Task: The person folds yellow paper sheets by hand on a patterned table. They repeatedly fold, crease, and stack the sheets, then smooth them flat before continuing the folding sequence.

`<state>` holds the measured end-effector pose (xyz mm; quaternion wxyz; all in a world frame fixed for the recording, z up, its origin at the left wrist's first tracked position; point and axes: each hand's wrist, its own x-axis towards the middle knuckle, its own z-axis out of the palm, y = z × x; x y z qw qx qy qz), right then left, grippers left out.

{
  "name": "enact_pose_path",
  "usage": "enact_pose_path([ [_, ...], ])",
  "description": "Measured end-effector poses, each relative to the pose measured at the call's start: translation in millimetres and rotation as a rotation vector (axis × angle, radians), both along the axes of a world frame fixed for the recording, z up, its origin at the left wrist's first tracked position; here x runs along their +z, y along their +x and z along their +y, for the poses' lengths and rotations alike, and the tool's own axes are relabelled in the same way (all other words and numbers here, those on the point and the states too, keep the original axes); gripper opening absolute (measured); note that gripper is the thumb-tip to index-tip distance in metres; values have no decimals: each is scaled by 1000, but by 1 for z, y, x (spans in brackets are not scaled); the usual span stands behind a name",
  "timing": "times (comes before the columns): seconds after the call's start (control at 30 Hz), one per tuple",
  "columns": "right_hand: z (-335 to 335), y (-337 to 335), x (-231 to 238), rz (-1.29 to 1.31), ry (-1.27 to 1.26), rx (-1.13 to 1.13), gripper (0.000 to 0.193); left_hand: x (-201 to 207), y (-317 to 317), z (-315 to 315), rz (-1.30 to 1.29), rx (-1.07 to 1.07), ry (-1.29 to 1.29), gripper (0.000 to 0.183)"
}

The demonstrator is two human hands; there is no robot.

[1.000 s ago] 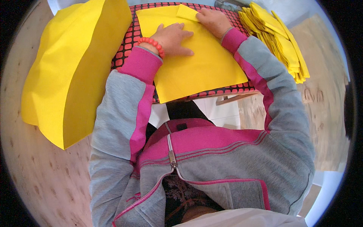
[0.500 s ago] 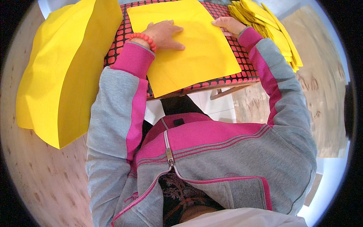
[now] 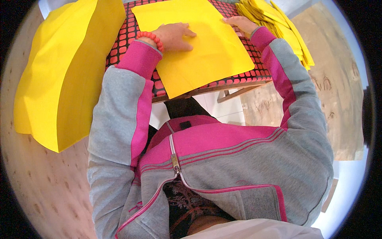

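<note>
A yellow, fabric-like sheet [image 3: 211,55] lies flat on a small table with a red and black patterned cover [image 3: 258,71]. One corner of the sheet hangs slightly past the table's near edge. My left hand [image 3: 175,36], a red bead bracelet at its wrist, rests palm down on the sheet's left half with fingers apart. At the sheet's upper right edge, my right hand [image 3: 242,24] has its fingers drawn together, their tips on the edge. Part of its grip is hidden beneath the hand.
A large folded pile of yellow material [image 3: 51,75] stands left of the table. Just beyond my right hand lies a stack of yellow pieces [image 3: 278,24] at the table's right side. Wood-patterned boards [image 3: 334,87] lie to the right.
The yellow sheet has turned a little, its near corner shifting right. My left hand has its fingers slightly closer together. The whole view has shifted slightly.
</note>
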<state>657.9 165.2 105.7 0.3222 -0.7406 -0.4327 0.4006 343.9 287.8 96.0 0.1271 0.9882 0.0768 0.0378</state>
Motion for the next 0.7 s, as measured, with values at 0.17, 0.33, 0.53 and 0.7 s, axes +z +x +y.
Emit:
enact_pose_path([
  [0.17,16,19,-12,289,-36,-88,31,-5,1,-2,-23,-14,-32,59],
  [0.33,37,-3,-13,-1117,249,337,22,-1,5,-8,-7,-8,-7,60],
  [0.53,28,-30,-23,-1439,568,369,35,-3,7,-1,-2,17,19,58],
  [0.7,17,15,-6,179,-86,-136,33,-10,11,5,6,17,17,58],
])
